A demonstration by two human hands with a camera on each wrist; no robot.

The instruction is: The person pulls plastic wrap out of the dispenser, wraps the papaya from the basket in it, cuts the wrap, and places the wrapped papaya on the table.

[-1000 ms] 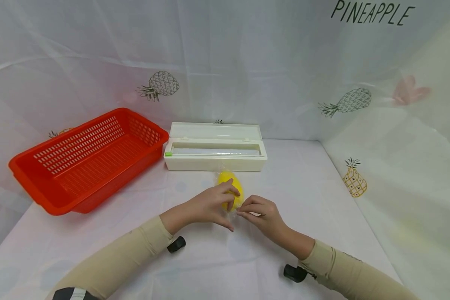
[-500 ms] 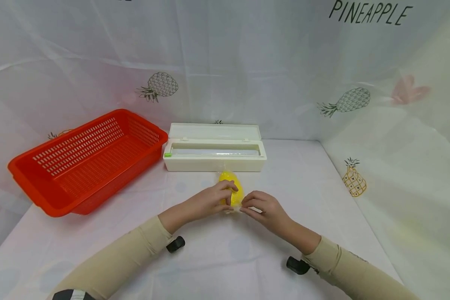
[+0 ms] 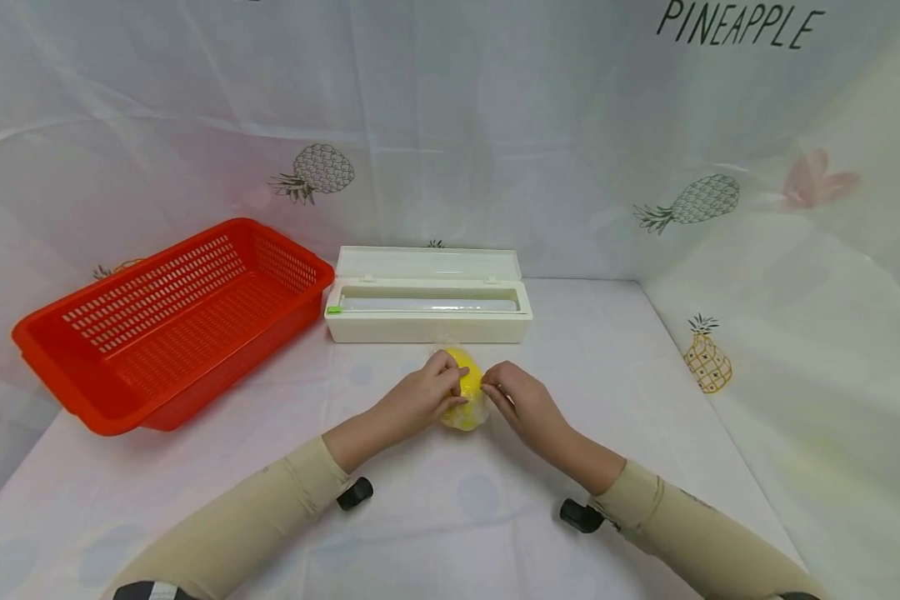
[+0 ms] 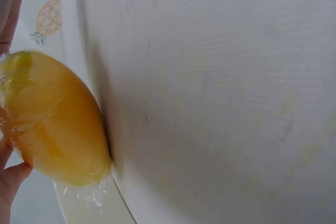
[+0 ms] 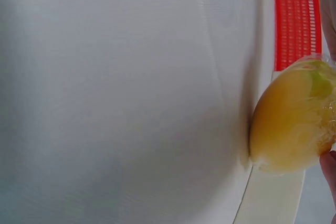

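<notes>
Resting on the table (image 3: 420, 533) just before the wrap box (image 3: 427, 317), the lemon (image 3: 467, 400) is gripped from both sides — left hand (image 3: 420, 398) and right hand (image 3: 521, 400) are curled round it. Since a second ago, the film has been drawn tighter and the hands brought closer — wrapping seems nearly done. An orange basket (image 3: 165, 325) is seen at left.
</notes>
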